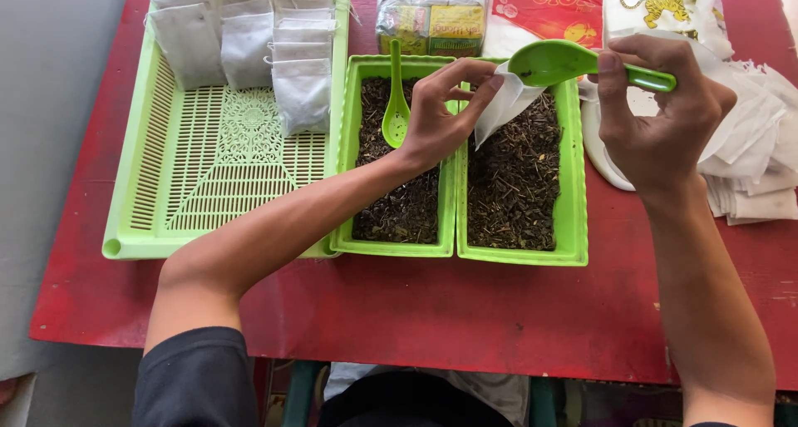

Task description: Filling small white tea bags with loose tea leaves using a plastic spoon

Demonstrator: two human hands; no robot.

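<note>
1. Left forearm comes in from 7 o'clock, angled up toward 1 o'clock over the left green tray (399, 246) of dark loose tea; wrist bent, palm turned down.
2. Left hand (440, 115) is closed narrow: thumb and fingertips pinch the top edge of a small white filter bag (501, 111), holding its mouth up.
3. The bag hangs tilted, lower end pointing to 7 o'clock, over the near-left corner of the right green tray (569, 227), just above the tea.
4. Right forearm rises from 5 o'clock straight toward 12; wrist cocked left.
5. Right hand (657, 111) is curled tight around the handle of a green scoop (553, 61); thumb and fingers wrap the handle, bowl points to 9 o'clock.
6. Scoop bowl sits right at the bag's mouth, touching or just about touching it; cannot tell what is in the bowl.
7. A second green spoon (396, 103) lies in the left tray, handle toward 12 o'clock, just left of the left hand.
8. At 9 o'clock, a large slatted green basket (216, 177) with filled white bags (249, 36) stacked at its far end.
9. At 3 o'clock, a loose pile of empty white bags (756, 144), beside the right hand.
10. Printed packets (432, 15) at 12 o'clock, behind the trays.
11. Everything rests on a red counter (416, 302).
</note>
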